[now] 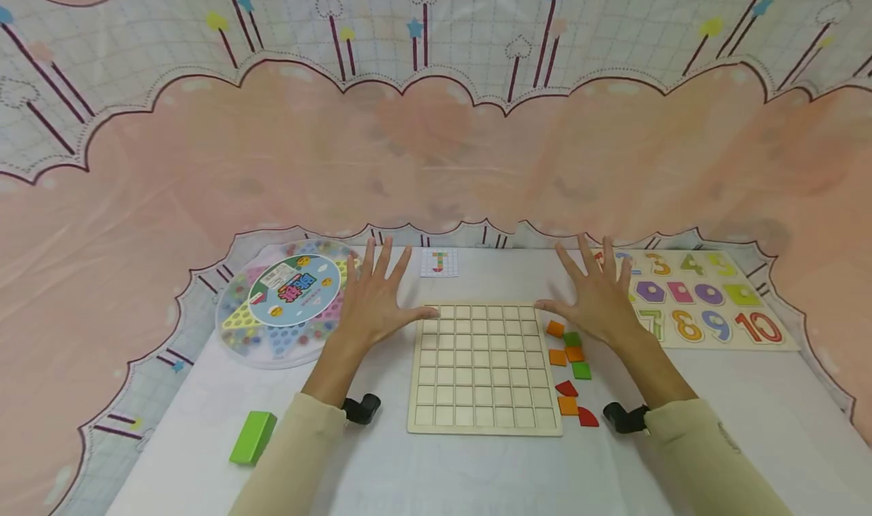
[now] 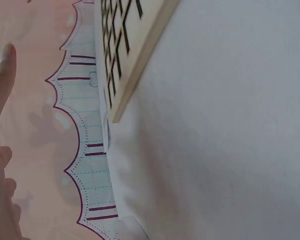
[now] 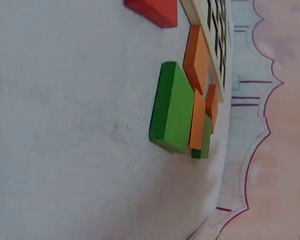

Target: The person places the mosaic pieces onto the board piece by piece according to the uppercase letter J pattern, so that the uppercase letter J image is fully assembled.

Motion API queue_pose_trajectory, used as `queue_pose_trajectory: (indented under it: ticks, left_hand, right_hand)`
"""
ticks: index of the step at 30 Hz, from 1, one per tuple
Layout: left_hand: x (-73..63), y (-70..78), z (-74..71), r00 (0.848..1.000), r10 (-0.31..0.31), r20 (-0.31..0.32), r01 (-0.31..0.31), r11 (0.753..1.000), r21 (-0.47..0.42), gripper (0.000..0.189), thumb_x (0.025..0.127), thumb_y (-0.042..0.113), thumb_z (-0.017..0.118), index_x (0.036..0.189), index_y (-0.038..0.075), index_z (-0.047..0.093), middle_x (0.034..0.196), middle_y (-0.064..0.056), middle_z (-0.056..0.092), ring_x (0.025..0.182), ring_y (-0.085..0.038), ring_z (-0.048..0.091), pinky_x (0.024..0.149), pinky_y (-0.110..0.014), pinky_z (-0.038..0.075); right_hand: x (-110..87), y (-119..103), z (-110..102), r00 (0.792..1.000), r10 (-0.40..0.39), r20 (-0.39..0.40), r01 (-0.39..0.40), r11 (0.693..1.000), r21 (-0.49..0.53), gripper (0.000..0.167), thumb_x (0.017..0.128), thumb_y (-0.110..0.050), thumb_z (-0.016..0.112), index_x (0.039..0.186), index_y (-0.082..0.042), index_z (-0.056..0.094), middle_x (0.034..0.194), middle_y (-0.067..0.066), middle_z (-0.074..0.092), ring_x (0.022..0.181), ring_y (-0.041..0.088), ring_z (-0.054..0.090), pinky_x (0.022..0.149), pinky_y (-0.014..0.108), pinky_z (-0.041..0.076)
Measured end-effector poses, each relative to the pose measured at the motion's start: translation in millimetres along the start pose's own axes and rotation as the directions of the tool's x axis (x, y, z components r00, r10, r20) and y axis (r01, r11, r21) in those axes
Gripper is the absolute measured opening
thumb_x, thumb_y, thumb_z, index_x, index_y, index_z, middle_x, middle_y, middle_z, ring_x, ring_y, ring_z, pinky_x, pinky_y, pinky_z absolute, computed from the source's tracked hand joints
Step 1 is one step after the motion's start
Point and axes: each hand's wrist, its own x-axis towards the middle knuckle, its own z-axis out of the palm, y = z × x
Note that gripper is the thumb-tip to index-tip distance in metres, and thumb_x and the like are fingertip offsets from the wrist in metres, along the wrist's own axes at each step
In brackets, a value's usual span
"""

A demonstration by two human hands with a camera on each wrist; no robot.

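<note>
Both hands are spread with straight fingers and hold nothing. In the head view, the left hand is over the upper left corner of a pale wooden grid board, thumb pointing inward. The right hand mirrors it near the upper right corner. Along the board's right side lie small orange squares, green squares and red quarter-round pieces. Behind the board sits a small card with a coloured J-like pattern on a grid. In the right wrist view, a green block lies beside orange ones.
At left lies a round game board in a clear cover, with a green block in front of it. On the right is a wooden number puzzle. A patterned cloth hangs behind the white table.
</note>
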Motion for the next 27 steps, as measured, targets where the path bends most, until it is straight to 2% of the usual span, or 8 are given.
queue_pose_trajectory:
  ticks: [5,10,16,22,27]
  left_hand:
    - [-11.3,5.1,0.2,0.998,0.046,0.047,-0.042,0.995,-0.089,0.12,0.075,0.085,0.061,0.166,0.021,0.015,0.175,-0.011,0.004,0.162,-0.038,0.001,0.128,-0.066,0.007]
    - [-33.7,8.2,3.0,0.982,0.109,0.157,-0.077,0.977,-0.197,0.122,0.075,0.079,0.068,0.165,0.016,0.016,0.174,-0.014,0.009,0.161,-0.04,0.009,0.127,-0.065,0.018]
    - [-58.3,7.8,3.5,0.945,0.138,0.297,-0.03,0.94,-0.341,0.123,0.074,0.071,0.077,0.165,0.017,0.014,0.175,-0.013,0.006,0.162,-0.04,0.006,0.129,-0.062,0.016]
    - [-72.2,8.1,-0.7,0.924,0.121,0.363,0.032,0.921,-0.388,0.121,0.073,0.065,0.082,0.165,0.019,0.017,0.175,-0.007,0.009,0.162,-0.036,0.012,0.13,-0.058,0.017]
    - [-83.3,7.1,-2.7,0.902,0.142,0.407,0.039,0.913,-0.405,0.118,0.072,0.059,0.085,0.164,0.019,0.023,0.175,-0.005,0.012,0.162,-0.034,0.015,0.13,-0.055,0.019]
  right_hand:
    - [-7.9,-3,7,0.999,-0.004,0.032,0.002,0.997,0.071,0.102,0.084,-0.07,0.066,0.164,-0.026,0.022,0.172,0.018,0.013,0.156,0.05,0.009,0.12,0.078,0.011]
    - [-19.6,-6,15,0.994,-0.008,0.112,-0.011,0.986,0.168,0.1,0.085,-0.064,0.071,0.163,-0.02,0.028,0.164,0.024,0.029,0.147,0.052,0.023,0.115,0.078,0.023]
    - [-26.4,-7,18,0.977,0.001,0.213,-0.059,0.962,0.267,0.094,0.086,-0.056,0.075,0.16,-0.015,0.033,0.158,0.025,0.04,0.143,0.048,0.035,0.11,0.074,0.037]
    - [-21.1,-3,16,0.957,0.032,0.289,-0.136,0.927,0.349,0.068,0.09,-0.039,0.076,0.147,-0.011,0.05,0.149,0.018,0.052,0.134,0.04,0.051,0.109,0.061,0.048]
    - [-21.1,1,17,0.947,0.029,0.321,-0.148,0.925,0.351,0.048,0.091,-0.03,0.076,0.131,-0.009,0.061,0.137,0.018,0.061,0.126,0.037,0.056,0.106,0.058,0.05]
